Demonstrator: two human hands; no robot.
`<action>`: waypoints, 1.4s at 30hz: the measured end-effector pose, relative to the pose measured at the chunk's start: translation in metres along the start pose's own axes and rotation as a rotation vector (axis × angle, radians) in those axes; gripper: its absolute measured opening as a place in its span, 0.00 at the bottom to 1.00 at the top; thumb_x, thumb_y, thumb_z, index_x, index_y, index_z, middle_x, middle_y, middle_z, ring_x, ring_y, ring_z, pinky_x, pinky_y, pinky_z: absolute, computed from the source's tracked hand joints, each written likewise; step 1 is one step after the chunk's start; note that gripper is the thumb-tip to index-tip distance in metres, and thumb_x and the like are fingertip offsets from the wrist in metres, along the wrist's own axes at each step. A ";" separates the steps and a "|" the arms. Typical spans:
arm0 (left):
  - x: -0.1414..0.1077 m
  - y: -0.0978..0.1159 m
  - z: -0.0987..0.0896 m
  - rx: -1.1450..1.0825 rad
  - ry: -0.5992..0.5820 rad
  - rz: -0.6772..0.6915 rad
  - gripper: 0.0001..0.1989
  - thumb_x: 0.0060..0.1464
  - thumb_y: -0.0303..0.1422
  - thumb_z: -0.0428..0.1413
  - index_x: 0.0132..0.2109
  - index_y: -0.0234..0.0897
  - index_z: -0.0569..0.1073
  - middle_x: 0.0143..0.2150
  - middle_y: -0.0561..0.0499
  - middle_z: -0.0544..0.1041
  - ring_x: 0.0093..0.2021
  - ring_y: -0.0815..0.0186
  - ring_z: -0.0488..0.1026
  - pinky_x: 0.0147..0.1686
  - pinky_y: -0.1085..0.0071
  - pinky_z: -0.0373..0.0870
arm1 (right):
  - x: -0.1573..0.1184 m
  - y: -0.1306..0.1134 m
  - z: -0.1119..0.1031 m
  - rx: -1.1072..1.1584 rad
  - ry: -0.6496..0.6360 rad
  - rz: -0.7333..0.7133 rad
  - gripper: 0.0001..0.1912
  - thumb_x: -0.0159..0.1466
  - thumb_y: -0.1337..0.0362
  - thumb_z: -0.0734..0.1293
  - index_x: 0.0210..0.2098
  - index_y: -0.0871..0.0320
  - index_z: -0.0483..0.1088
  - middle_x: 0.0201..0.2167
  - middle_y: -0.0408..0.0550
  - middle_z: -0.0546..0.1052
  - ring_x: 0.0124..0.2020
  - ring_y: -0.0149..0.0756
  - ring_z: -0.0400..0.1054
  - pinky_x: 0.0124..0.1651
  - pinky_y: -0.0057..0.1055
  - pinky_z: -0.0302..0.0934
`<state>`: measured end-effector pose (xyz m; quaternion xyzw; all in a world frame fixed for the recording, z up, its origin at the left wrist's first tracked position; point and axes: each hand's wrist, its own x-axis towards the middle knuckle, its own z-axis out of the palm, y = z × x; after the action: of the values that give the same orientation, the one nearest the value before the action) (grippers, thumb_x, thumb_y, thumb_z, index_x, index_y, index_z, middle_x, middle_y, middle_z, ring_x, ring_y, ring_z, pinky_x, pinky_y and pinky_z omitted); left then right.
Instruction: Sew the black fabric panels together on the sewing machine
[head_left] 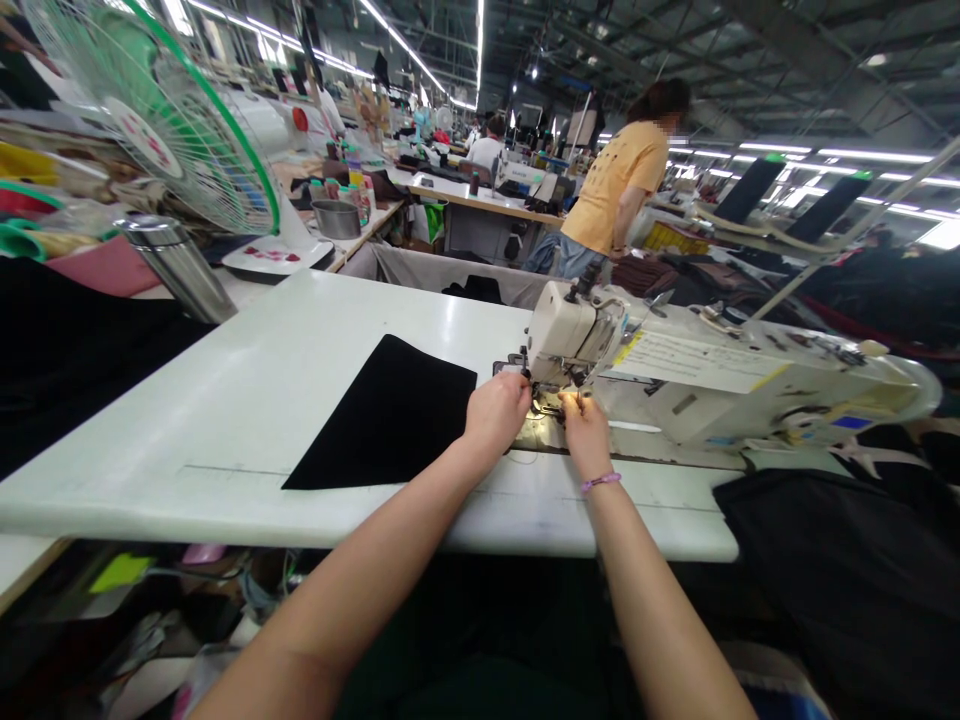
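Both my hands are at the needle area of a white sewing machine (570, 330). My left hand (498, 408) is closed at the left of the presser foot, its fingertips pinched by the needle bar; whatever they hold is too small to make out. On the right of the foot, my right hand (586, 425) is also closed, fingertips together near the lit needle plate (538, 430). A loose thread curls on the plate's front edge. Left of my left hand, a black fabric panel (386, 415) lies flat on the pale table (247, 400).
A green-and-white fan (172, 120) and a steel thermos (176, 265) stand at the left. Dark thread cones (754, 188) rise behind the machine. Black fabric (847, 580) hangs at the right edge. A person in a yellow shirt (619, 185) bends beyond the machine.
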<state>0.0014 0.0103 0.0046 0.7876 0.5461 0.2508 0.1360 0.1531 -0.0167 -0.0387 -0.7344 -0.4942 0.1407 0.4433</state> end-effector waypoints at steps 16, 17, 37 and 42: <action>0.006 -0.001 0.005 -0.029 -0.038 -0.029 0.12 0.64 0.32 0.49 0.40 0.38 0.78 0.42 0.45 0.79 0.44 0.58 0.77 0.41 0.68 0.70 | 0.014 -0.005 0.024 0.160 -0.159 0.146 0.14 0.68 0.57 0.67 0.47 0.61 0.71 0.43 0.48 0.75 0.38 0.36 0.73 0.39 0.35 0.71; 0.004 0.000 0.003 -0.034 -0.033 -0.023 0.12 0.64 0.32 0.49 0.40 0.38 0.78 0.42 0.45 0.79 0.43 0.58 0.77 0.41 0.67 0.71 | 0.012 -0.007 0.022 0.159 -0.160 0.135 0.13 0.68 0.57 0.67 0.45 0.62 0.72 0.41 0.47 0.76 0.37 0.35 0.72 0.39 0.34 0.70; -0.118 0.032 -0.036 -0.708 -0.306 0.367 0.08 0.61 0.30 0.53 0.36 0.38 0.77 0.33 0.48 0.75 0.36 0.63 0.71 0.38 0.72 0.65 | -0.130 -0.036 -0.125 0.148 -0.292 -0.096 0.13 0.61 0.54 0.69 0.23 0.53 0.73 0.24 0.43 0.68 0.25 0.35 0.60 0.28 0.31 0.55; -0.137 0.031 -0.035 -0.748 -0.311 0.208 0.08 0.59 0.31 0.54 0.32 0.38 0.75 0.30 0.49 0.73 0.33 0.64 0.69 0.36 0.70 0.63 | -0.118 -0.029 -0.134 0.206 -0.127 -0.008 0.16 0.58 0.48 0.70 0.24 0.53 0.73 0.23 0.44 0.69 0.24 0.35 0.60 0.28 0.32 0.56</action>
<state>-0.0317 -0.1306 0.0150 0.7634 0.3075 0.3223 0.4677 0.1667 -0.1826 0.0329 -0.6726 -0.5071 0.2353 0.4848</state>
